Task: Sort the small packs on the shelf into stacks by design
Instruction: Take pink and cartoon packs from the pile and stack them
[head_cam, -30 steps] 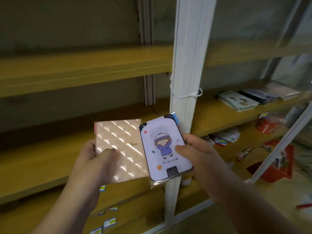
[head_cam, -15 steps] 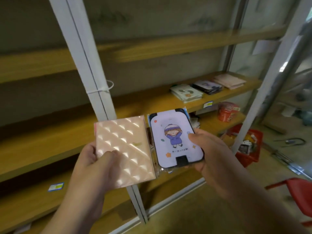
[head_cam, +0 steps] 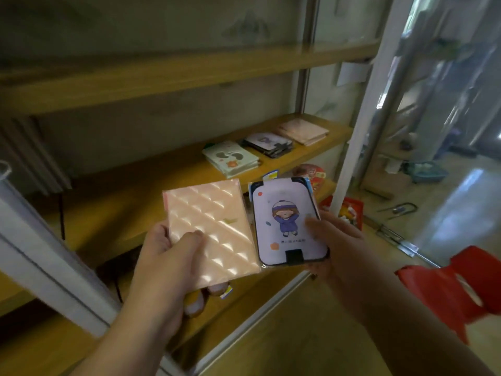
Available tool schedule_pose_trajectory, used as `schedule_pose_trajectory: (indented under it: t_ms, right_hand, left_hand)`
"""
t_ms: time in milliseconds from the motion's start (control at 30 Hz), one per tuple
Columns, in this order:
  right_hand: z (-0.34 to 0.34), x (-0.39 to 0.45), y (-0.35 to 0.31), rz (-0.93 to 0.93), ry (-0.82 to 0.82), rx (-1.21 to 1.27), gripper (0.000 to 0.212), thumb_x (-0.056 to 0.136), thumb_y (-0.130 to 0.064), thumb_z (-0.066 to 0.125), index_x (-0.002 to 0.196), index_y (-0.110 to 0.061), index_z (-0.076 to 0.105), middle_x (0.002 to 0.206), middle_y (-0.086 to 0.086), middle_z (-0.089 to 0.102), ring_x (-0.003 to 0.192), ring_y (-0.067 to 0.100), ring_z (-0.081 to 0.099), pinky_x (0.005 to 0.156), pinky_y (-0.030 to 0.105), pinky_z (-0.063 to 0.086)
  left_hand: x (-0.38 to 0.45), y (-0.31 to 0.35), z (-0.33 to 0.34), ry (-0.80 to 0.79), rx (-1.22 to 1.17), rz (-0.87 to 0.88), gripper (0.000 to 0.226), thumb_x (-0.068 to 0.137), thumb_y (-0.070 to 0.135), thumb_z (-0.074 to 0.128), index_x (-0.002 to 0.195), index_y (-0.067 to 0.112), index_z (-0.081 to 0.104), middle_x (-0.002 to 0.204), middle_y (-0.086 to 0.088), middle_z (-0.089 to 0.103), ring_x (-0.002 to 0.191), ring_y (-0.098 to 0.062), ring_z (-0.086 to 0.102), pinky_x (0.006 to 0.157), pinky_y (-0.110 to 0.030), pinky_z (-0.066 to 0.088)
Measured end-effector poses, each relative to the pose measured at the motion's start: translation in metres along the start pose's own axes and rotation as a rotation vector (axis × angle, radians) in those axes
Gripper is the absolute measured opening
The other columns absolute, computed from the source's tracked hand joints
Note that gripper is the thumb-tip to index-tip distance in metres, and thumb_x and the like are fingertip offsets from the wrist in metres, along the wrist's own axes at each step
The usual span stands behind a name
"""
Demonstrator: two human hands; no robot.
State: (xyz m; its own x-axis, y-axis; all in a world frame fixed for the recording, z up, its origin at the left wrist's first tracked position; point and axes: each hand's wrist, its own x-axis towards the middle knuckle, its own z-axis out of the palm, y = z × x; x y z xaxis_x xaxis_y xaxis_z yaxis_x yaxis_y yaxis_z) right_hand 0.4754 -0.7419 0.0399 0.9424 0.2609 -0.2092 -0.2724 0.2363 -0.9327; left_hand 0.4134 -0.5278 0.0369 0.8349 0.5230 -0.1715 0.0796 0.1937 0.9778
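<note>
The left hand [head_cam: 168,264] grips one pink quilted pack [head_cam: 211,234], thumb curled over its face and fingertips showing under its lower edge. The right hand [head_cam: 333,240] grips one lilac pack [head_cam: 287,223] printed with a cartoon child, thumb pressed on its right side. Both packs are held side by side, edges just touching, in front of the shelf [head_cam: 162,180]. Three stacks lie toward the shelf's right end: green-white [head_cam: 230,158], dark lilac [head_cam: 268,143], and pink [head_cam: 303,131] nearest the corner. Both forearms reach forward from the bottom edge.
</note>
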Motion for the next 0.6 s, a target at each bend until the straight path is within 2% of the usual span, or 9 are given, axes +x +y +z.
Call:
schedule_pose_trajectory:
  t_ms: [33, 67, 133, 167, 200, 267, 367, 467, 600]
  right_hand:
    - [-0.007, 0.011, -0.004, -0.012, -0.001, -0.021, 0.023, 0.092, -0.018, 0.056, 0.113, -0.016, 0.067, 0.103, 0.011, 0.077, 0.096, 0.030, 0.073, 0.080, 0.045, 0.058]
    - [-0.013, 0.024, -0.008, -0.021, 0.003, -0.040, 0.027, 0.089, -0.021, 0.058, 0.114, -0.017, 0.067, 0.104, 0.011, 0.076, 0.095, 0.030, 0.073, 0.076, 0.041, 0.058]
    - [-0.023, 0.051, -0.020, -0.038, 0.012, -0.066, 0.036, 0.081, -0.026, 0.061, 0.115, -0.017, 0.067, 0.103, 0.010, 0.077, 0.094, 0.029, 0.073, 0.073, 0.038, 0.059]
    - [-0.026, 0.065, -0.025, -0.048, 0.016, -0.082, 0.035, 0.081, -0.027, 0.060, 0.114, -0.018, 0.067, 0.101, 0.010, 0.077, 0.092, 0.028, 0.074, 0.072, 0.037, 0.058]
    - [-0.029, 0.079, -0.030, -0.056, 0.024, -0.101, 0.031, 0.084, -0.026, 0.059, 0.113, -0.018, 0.068, 0.100, 0.010, 0.077, 0.090, 0.027, 0.074, 0.071, 0.037, 0.057]
    - [-0.033, 0.106, -0.040, -0.062, 0.051, -0.112, 0.022, 0.092, -0.022, 0.054, 0.110, -0.018, 0.068, 0.097, 0.011, 0.077, 0.085, 0.026, 0.074, 0.073, 0.040, 0.056]
    - [-0.039, 0.141, -0.052, -0.052, 0.110, -0.089, 0.021, 0.096, -0.018, 0.052, 0.108, -0.016, 0.069, 0.093, 0.011, 0.078, 0.082, 0.027, 0.075, 0.075, 0.044, 0.057]
    - [-0.047, 0.167, -0.058, -0.037, 0.121, -0.062, 0.021, 0.098, -0.015, 0.049, 0.109, -0.014, 0.068, 0.095, 0.012, 0.078, 0.084, 0.028, 0.075, 0.065, 0.037, 0.061]
    - [-0.056, 0.199, -0.063, 0.004, 0.132, -0.126, 0.019, 0.098, -0.015, 0.050, 0.106, -0.014, 0.068, 0.090, 0.009, 0.078, 0.081, 0.025, 0.076, 0.063, 0.033, 0.060]
  left_hand:
    - [0.011, 0.001, 0.011, -0.021, -0.011, -0.012, 0.027, 0.095, 0.014, 0.060, 0.118, 0.028, 0.056, 0.078, -0.001, 0.078, 0.054, -0.019, 0.070, 0.063, -0.032, 0.051]
    - [0.024, 0.001, 0.021, -0.026, -0.021, -0.024, 0.029, 0.095, 0.015, 0.060, 0.120, 0.029, 0.055, 0.084, -0.002, 0.078, 0.064, -0.021, 0.072, 0.070, -0.033, 0.051]
    - [0.053, 0.002, 0.039, -0.026, -0.063, -0.045, 0.035, 0.095, 0.016, 0.062, 0.126, 0.029, 0.053, 0.106, -0.004, 0.074, 0.088, -0.026, 0.072, 0.064, -0.035, 0.057]
    - [0.068, 0.005, 0.048, -0.032, -0.084, -0.053, 0.037, 0.095, 0.017, 0.062, 0.128, 0.029, 0.052, 0.111, -0.003, 0.071, 0.094, -0.027, 0.071, 0.060, -0.036, 0.059]
    - [0.083, 0.005, 0.055, -0.036, -0.094, -0.056, 0.039, 0.095, 0.018, 0.062, 0.130, 0.029, 0.051, 0.114, -0.002, 0.069, 0.097, -0.027, 0.070, 0.064, -0.040, 0.060]
    - [0.112, 0.007, 0.068, -0.046, -0.087, -0.065, 0.039, 0.095, 0.019, 0.063, 0.130, 0.030, 0.051, 0.117, -0.002, 0.069, 0.099, -0.027, 0.070, 0.079, -0.048, 0.060]
    - [0.151, 0.015, 0.090, -0.072, -0.062, -0.066, 0.037, 0.094, 0.019, 0.064, 0.128, 0.029, 0.053, 0.115, -0.002, 0.070, 0.098, -0.027, 0.071, 0.077, -0.047, 0.060]
    - [0.178, 0.019, 0.110, -0.054, -0.043, -0.041, 0.033, 0.094, 0.016, 0.063, 0.123, 0.028, 0.055, 0.111, -0.002, 0.071, 0.095, -0.026, 0.072, 0.077, -0.044, 0.060]
    - [0.197, 0.022, 0.125, -0.043, -0.038, -0.069, 0.025, 0.093, 0.016, 0.063, 0.112, 0.031, 0.057, 0.109, -0.003, 0.070, 0.095, -0.029, 0.071, 0.086, -0.053, 0.058]
